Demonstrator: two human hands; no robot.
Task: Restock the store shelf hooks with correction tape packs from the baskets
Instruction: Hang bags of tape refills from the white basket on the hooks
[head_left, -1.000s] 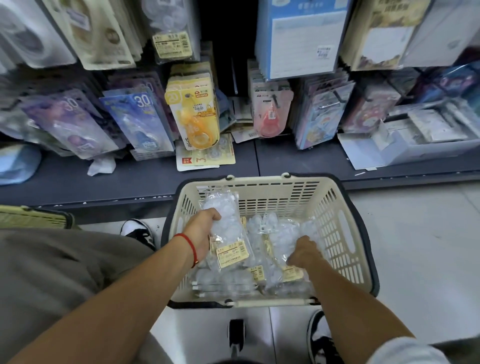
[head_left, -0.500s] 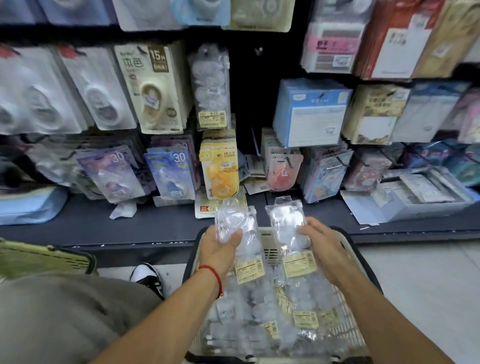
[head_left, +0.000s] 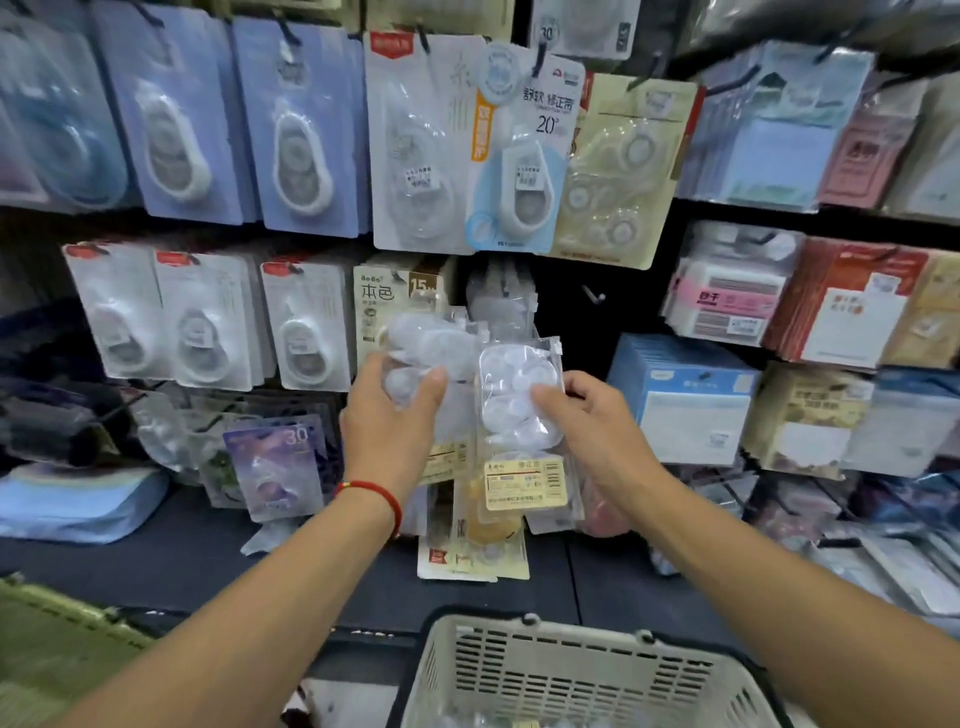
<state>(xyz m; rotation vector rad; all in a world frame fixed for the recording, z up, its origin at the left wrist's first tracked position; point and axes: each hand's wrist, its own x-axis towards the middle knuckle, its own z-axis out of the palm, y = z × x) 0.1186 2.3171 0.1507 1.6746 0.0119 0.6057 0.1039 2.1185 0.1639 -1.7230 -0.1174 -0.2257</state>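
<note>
A dark store display wall (head_left: 571, 312) fills most of the frame, hung in crowded rows with carded stationery. Across the upper left hang pale blue blister cards (head_left: 296, 135); below them, at middle left, a row of white blister cards (head_left: 208, 322). At the right edge, stacks of boxed sticky-note pads (head_left: 727, 296) and a blue carton (head_left: 685, 400) sit in tiers. A dark grey shelf ledge (head_left: 182, 561) runs along the lower part, with loose packets lying on it. In the lower left corner shows the rim of an olive-green plastic basket (head_left: 57, 629). The light is even, dim and cool.
</note>
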